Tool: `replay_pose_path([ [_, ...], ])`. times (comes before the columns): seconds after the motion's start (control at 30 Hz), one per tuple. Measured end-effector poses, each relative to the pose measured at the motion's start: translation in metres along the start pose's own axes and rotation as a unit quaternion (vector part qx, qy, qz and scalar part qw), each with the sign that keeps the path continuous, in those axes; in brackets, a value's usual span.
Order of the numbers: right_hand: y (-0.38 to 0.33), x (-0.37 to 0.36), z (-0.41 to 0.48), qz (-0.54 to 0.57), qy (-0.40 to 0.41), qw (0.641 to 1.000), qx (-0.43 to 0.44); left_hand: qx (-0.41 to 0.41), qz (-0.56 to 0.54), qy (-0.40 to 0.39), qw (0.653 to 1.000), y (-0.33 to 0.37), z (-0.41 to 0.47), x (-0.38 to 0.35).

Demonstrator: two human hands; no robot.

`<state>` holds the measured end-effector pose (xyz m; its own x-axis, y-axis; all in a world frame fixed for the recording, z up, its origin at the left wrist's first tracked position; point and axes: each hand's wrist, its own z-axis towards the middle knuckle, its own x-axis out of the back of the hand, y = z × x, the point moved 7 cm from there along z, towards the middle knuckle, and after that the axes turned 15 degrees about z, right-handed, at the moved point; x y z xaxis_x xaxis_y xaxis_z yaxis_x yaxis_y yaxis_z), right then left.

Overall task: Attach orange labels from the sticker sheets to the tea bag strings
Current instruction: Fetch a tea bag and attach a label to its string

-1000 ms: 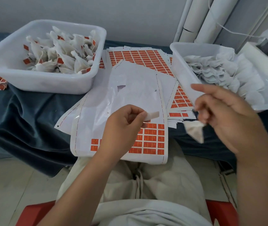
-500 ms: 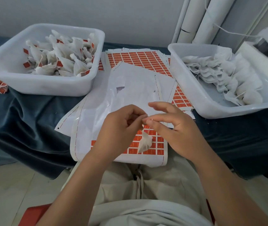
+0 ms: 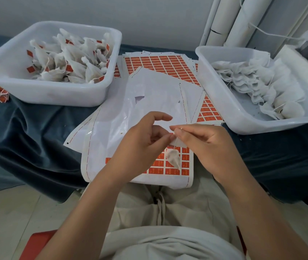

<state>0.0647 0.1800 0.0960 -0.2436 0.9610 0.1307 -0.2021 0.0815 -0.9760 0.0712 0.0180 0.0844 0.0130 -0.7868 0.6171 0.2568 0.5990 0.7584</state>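
A small white tea bag (image 3: 173, 158) hangs by its string below my two hands, over a sticker sheet (image 3: 112, 147) with orange labels in its lower rows. My right hand (image 3: 203, 147) pinches the top of the string between thumb and forefinger. My left hand (image 3: 145, 143) pinches a peeled label (image 3: 176, 142), seen from its pale back, right against the string. The fingertips of both hands meet at that spot. A fuller sheet of orange labels (image 3: 158, 64) lies further back.
A white tub (image 3: 55, 92) at the left holds several labelled tea bags. A white tub (image 3: 215, 87) at the right holds several unlabelled tea bags. Dark blue cloth (image 3: 27, 128) covers the table. White pipes (image 3: 230, 19) stand at the back right.
My right hand brought a tea bag from the right tub side to my left hand, which kept the peeled label. Now both hands meet and the bag hangs below them.
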Motion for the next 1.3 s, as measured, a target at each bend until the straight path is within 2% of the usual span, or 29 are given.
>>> replay_pose_path([
  [0.2,0.004,0.007,0.002,0.022,0.027,0.999,-0.029,0.013,0.002,0.006,1.000,-0.003,0.001,0.002],
  [0.47,0.004,0.009,0.000,0.020,0.053,0.998,-0.020,0.011,-0.018,0.016,1.000,-0.005,0.001,-0.002],
  [0.57,0.004,0.010,-0.001,0.092,0.079,0.992,-0.030,0.029,-0.083,-0.010,0.996,-0.006,0.002,-0.006],
  [0.67,0.004,0.012,-0.003,0.108,0.105,0.988,-0.033,0.122,-0.234,-0.070,0.962,-0.012,0.001,-0.022],
  [0.7,0.004,0.014,-0.003,0.102,0.112,0.988,-0.034,0.128,-0.245,-0.079,0.958,-0.012,0.001,-0.025],
  [0.8,0.003,0.015,-0.003,0.091,0.119,0.988,-0.026,0.045,-0.183,-0.096,0.977,-0.002,-0.003,-0.027],
  [0.87,0.001,0.017,-0.003,0.080,0.122,0.989,-0.015,0.043,-0.179,-0.086,0.979,-0.002,-0.005,-0.027],
  [0.97,0.001,0.019,-0.003,0.095,0.126,0.987,-0.017,0.090,-0.194,-0.069,0.974,-0.006,-0.005,-0.025],
  [1.13,0.007,0.011,-0.001,0.155,0.109,0.980,-0.052,0.175,-0.285,-0.093,0.938,-0.016,-0.007,-0.031],
  [1.2,0.005,0.008,-0.002,0.143,0.099,0.984,-0.047,0.194,-0.304,-0.113,0.926,-0.019,-0.008,-0.036],
  [1.3,-0.001,0.007,-0.004,0.074,0.098,0.992,-0.014,0.189,-0.277,-0.113,0.935,-0.023,-0.007,-0.036],
])
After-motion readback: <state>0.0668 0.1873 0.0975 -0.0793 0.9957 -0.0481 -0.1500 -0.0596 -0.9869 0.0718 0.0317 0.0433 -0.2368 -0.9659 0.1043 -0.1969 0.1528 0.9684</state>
